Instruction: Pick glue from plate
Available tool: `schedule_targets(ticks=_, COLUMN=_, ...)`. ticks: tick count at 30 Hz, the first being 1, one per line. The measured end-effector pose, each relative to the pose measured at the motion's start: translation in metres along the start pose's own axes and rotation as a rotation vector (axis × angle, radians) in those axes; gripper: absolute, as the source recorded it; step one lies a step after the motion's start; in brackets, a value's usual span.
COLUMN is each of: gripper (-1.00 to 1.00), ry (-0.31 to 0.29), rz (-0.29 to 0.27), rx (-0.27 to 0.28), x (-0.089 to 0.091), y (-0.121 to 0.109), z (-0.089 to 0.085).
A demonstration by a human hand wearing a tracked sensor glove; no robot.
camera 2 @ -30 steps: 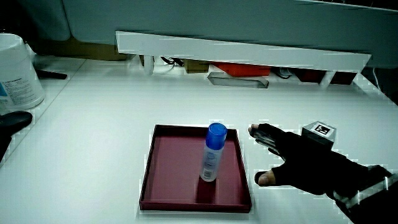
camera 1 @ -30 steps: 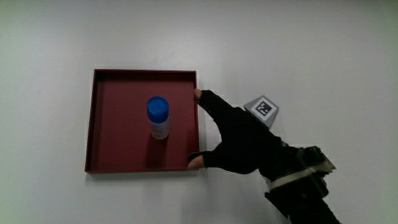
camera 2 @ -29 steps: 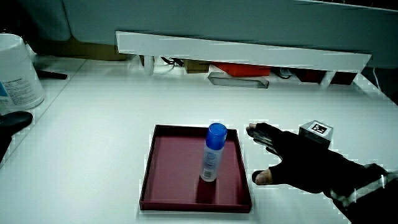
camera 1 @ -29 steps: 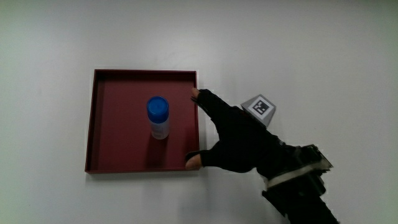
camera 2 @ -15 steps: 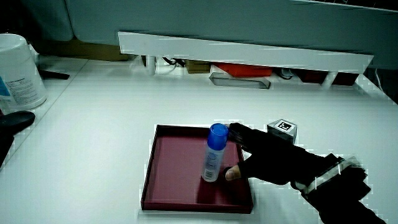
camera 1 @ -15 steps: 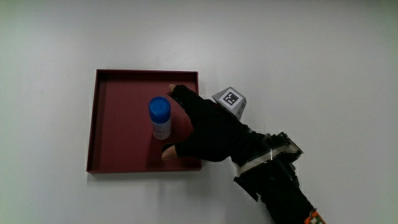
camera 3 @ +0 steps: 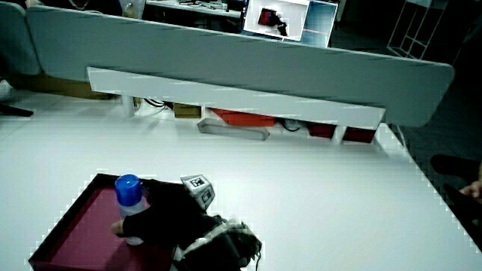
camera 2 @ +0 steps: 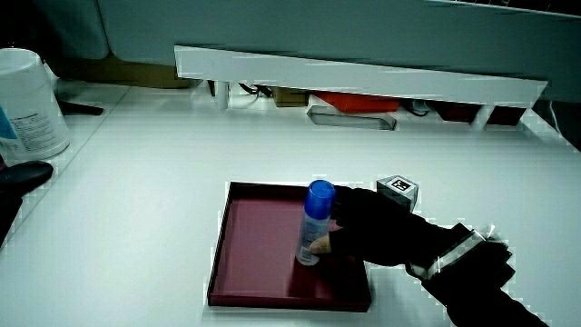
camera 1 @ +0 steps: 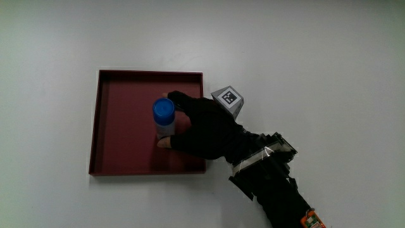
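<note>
Glue (camera 1: 164,118) stands upright in the dark red plate (camera 1: 120,142) on the white worktop (camera 1: 316,63), blue cap uppermost; the hand (camera 1: 205,130) lies over the plate's edge beside the tube, fingers (camera 1: 179,100) and thumb curled around the pale body below the cap, touching it in a side view (camera 2: 320,243); the tube's base rests on the plate. To lift well, close evenly on the body, not the cap; raise straight upward, clearing the plate's low rim.
</note>
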Motion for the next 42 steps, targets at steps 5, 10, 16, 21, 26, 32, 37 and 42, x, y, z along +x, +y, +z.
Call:
schedule_targets(ticks=5, gripper=0.21, ry=0.036, rz=0.035, rx=0.046, x=0.005, y=0.001, z=0.002)
schedule_targets(ticks=10, gripper=0.47, ry=0.058, rz=0.062, rx=0.076, x=0.007, y=0.002, z=0.004)
schedule_targets(ticks=16, gripper=0.79, ry=0.046, rz=0.071, rx=0.117, x=0.008, y=0.001, z=0.004)
schedule_targets(ticks=21, gripper=1.0, ry=0.029, rz=0.096, rx=0.148, x=0.007, y=0.0, z=0.003)
schedule_targets(ticks=26, gripper=1.0, ry=0.017, rz=0.112, rx=0.159, x=0.006, y=-0.001, z=0.002)
schedule_targets(ticks=32, gripper=1.0, ry=0.042, rz=0.135, rx=0.17, x=-0.003, y=-0.009, z=0.008)
schedule_targets(ticks=37, gripper=1.0, ry=0.097, rz=0.172, rx=0.182, x=-0.018, y=-0.025, z=0.019)
schedule_targets(ticks=42, gripper=1.0, ry=0.107, rz=0.185, rx=0.226, x=-0.033, y=-0.046, z=0.037)
